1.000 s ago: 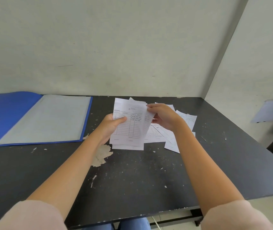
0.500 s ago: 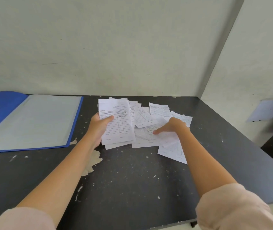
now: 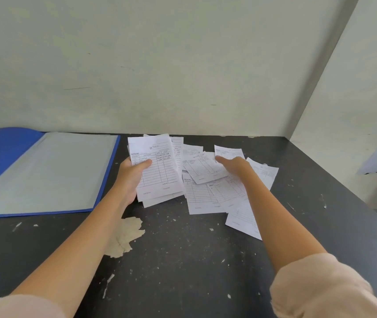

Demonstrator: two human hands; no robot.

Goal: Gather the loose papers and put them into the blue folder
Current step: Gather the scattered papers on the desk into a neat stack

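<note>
The black table (image 3: 183,260) carries the blue folder (image 3: 45,171) at its far left, lying open and flat, its long axis running away from the person toward the wall. Just right of it, the left hand (image 3: 130,177) grips a stack of papers (image 3: 157,168), thumb on top, long axis upright and leaning slightly left. The loose papers (image 3: 208,189) lie fanned beside it; the right hand (image 3: 235,165) rests on them, fingers extended and spread.
</note>
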